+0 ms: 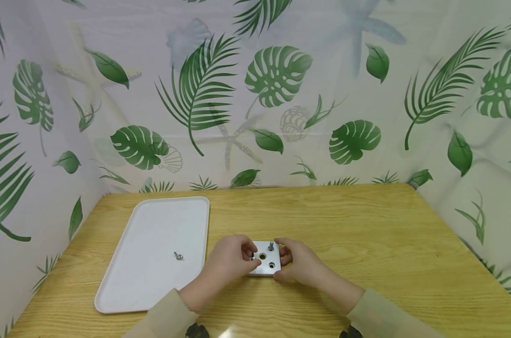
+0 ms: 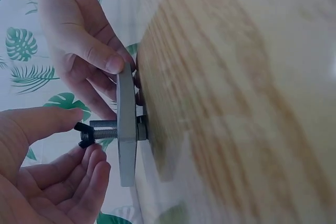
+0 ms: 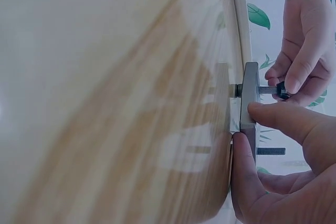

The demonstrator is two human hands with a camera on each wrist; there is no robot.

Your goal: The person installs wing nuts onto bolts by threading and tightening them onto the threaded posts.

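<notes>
A square silver metal plate (image 1: 265, 271) with several holes lies low over the table. From it rise threaded bolts, one of them a bare bolt (image 3: 271, 151) at the far right corner. On another bolt, at the plate's left side, sits a black wing nut (image 2: 85, 135). My left hand (image 1: 232, 257) pinches this wing nut between thumb and fingers. With thumb and fingers at its right edge, my right hand (image 1: 302, 264) grips the plate. Bolt heads (image 2: 142, 128) show under the plate in the left wrist view.
To the left, a white tray (image 1: 154, 225) lies on the wooden table (image 1: 365, 225). A small silver wing-shaped fastener (image 1: 178, 256) rests in the tray. Leaf-printed cloth (image 1: 302, 141) hangs behind and at both sides of the table.
</notes>
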